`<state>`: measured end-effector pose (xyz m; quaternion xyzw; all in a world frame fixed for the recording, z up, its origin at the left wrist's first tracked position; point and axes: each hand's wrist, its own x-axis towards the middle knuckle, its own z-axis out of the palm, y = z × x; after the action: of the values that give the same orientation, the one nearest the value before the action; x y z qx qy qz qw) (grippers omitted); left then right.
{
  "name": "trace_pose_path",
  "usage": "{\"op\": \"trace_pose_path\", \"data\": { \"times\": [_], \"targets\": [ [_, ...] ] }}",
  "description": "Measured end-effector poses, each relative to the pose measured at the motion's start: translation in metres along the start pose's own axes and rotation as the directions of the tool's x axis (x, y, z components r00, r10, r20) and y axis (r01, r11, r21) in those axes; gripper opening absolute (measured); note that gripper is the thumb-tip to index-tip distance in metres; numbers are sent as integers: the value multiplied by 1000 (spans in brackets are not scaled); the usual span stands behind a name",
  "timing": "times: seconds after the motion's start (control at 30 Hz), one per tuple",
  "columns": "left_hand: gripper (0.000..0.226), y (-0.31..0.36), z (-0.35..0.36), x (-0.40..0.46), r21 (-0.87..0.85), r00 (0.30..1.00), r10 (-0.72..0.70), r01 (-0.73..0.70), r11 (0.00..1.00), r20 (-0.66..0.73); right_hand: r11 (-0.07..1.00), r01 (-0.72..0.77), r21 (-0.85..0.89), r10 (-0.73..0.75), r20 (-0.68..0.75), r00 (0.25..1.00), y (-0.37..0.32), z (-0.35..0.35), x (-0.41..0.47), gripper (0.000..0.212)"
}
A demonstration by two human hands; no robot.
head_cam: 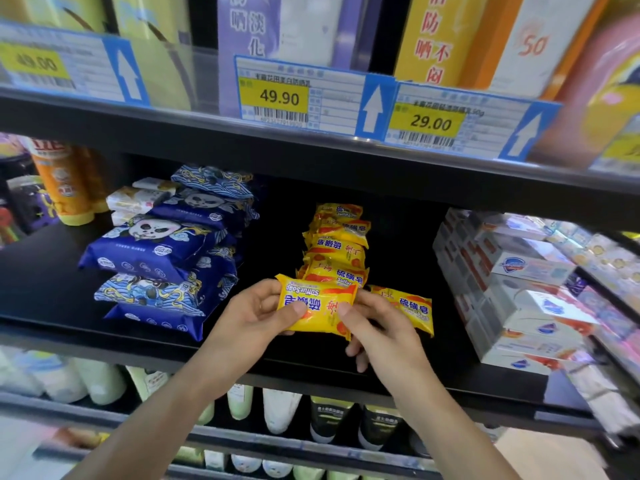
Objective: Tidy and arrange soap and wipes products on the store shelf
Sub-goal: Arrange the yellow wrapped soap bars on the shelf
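A yellow sulfur soap pack (320, 306) hangs just above the black shelf (52, 271), upside down to my view. My left hand (256, 313) grips its left end with the thumb on top. My right hand (374, 327) pinches its right end. Behind it stands a leaning row of several yellow soap packs (337, 244). Another yellow soap pack (412, 308) lies flat just right of my right hand. A pile of blue panda wipes packs (173, 251) sits to the left.
Stacked white boxed soaps (512, 289) fill the shelf's right side. Small white packs (135, 199) and an orange bottle (64, 181) stand at the back left. Price tags (277, 98) line the shelf above; bottles (280, 410) fill the shelf below.
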<state>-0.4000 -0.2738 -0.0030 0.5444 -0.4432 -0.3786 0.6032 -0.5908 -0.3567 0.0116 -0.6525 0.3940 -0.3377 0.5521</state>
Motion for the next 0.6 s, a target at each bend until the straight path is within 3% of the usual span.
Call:
{"op": "trace_pose_path", "data": {
  "times": [0.17,0.4,0.53,0.6],
  "targets": [
    [38,-1,1,0,-56,1000,6,-5,998,27,996,54,77,-62,96,993,-1,-3,3,18],
    [43,0,1,1,-15,1000,29,-29,999,-1,986,120,115,-122,16,992,12,-1,1,17],
    [33,-2,2,2,-19,995,9,-11,1000,-103,973,155,172,-152,-26,988,16,-3,0,19],
    [41,-1,4,3,-31,990,-19,14,999,-141,967,182,176,-184,-8,983,17,-4,-1,20]
  ]
}}
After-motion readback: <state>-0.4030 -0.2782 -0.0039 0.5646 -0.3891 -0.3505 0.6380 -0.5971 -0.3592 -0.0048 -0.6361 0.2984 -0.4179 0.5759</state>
